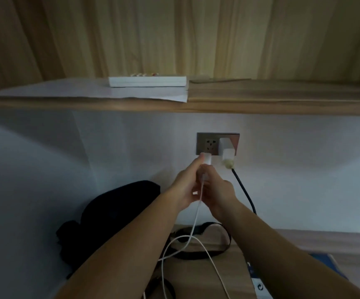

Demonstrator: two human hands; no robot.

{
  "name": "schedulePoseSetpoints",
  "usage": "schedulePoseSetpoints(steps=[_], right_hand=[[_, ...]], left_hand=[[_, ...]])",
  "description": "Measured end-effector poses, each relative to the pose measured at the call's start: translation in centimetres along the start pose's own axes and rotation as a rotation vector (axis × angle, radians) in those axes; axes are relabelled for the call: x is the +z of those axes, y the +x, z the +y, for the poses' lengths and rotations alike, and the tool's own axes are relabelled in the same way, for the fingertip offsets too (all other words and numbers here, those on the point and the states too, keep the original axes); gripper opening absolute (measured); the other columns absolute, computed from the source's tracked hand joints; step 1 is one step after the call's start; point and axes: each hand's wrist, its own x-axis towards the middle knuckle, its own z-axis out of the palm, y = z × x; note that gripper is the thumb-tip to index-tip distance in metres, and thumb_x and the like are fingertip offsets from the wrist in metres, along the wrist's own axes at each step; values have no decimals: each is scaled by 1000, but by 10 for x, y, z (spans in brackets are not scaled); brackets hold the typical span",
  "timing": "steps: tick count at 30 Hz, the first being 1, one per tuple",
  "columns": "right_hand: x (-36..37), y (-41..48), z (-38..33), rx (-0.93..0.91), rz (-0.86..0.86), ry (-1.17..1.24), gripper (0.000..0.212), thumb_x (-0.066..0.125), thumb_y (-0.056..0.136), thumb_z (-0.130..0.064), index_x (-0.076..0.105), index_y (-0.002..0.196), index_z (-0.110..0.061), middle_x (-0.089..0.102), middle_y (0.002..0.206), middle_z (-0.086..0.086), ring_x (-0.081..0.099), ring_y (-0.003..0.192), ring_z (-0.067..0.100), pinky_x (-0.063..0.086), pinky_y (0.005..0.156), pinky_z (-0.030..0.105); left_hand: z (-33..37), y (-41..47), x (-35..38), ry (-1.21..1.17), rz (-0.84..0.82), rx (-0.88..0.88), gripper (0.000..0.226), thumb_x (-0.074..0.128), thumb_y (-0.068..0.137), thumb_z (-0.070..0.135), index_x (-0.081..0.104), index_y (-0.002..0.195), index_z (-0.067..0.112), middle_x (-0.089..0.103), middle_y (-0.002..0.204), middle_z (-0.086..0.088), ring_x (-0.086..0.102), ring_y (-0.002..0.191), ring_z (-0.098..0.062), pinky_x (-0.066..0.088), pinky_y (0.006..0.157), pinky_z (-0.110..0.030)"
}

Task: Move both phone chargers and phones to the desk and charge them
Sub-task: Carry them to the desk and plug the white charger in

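Note:
A grey wall socket [209,143] sits on the white wall under a wooden shelf. A white charger [227,151] with a black cable [247,195] is plugged into its right side. My left hand [185,186] holds a second white charger plug [207,158] just below the socket's free left outlet. My right hand [220,195] pinches the white cable [196,229] at its connector behind the plug. The cable loops down onto the wooden desk [207,272]. No phone is clearly visible.
A black bag [114,216] with a strap [224,240] leans against the wall on the desk's left. A white remote [147,81] lies on paper on the wooden shelf [261,98] above. A blue and white item [258,285] lies at the lower right.

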Motion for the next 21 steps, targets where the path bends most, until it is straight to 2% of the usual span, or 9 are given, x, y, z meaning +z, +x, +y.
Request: schedulePoseSetpoints(steps=[4, 8, 11, 14, 18, 21], right_hand=[[12, 12, 0, -47, 92, 85, 38, 67, 78, -42, 72, 83, -4, 73, 83, 14, 68, 75, 24, 50, 68, 35], [16, 21, -2, -50, 156, 168, 45, 68, 80, -48, 71, 93, -5, 74, 93, 15, 70, 86, 23, 51, 69, 33], [14, 26, -4, -44, 194, 221, 43, 69, 82, -45, 68, 96, -4, 73, 93, 15, 70, 87, 21, 50, 65, 30], [14, 31, -3, -34, 208, 229, 49, 72, 75, -50, 71, 95, -5, 73, 88, 13, 71, 83, 20, 50, 66, 31], [15, 36, 0, -32, 164, 218, 81, 73, 44, -62, 71, 100, -5, 75, 95, 15, 73, 90, 22, 55, 75, 34], [13, 40, 0, -45, 150, 224, 75, 76, 45, -61, 71, 94, -4, 71, 82, 12, 71, 81, 21, 54, 73, 33]], left_hand=[[-1, 13, -7, 8, -93, 7, 45, 61, 83, 60, 71, 85, 16, 67, 74, -3, 60, 81, -23, 51, 80, -39], [0, 22, -6, 13, -115, 29, 46, 58, 84, 62, 73, 89, 18, 66, 94, -11, 62, 98, -29, 49, 96, -44], [0, 25, 0, 40, -132, 42, 47, 55, 87, 61, 73, 95, 19, 70, 110, -15, 63, 108, -30, 49, 100, -46], [-1, 27, 3, 16, -123, 57, 45, 53, 88, 60, 72, 97, 20, 70, 110, -12, 63, 106, -26, 51, 97, -43], [-3, 28, 4, 15, -102, 87, 48, 51, 89, 61, 70, 96, 18, 69, 105, -12, 64, 102, -24, 54, 86, -37], [-2, 26, 5, 3, -81, 94, 55, 51, 88, 62, 69, 100, 11, 67, 100, -14, 64, 96, -23, 53, 77, -33]])
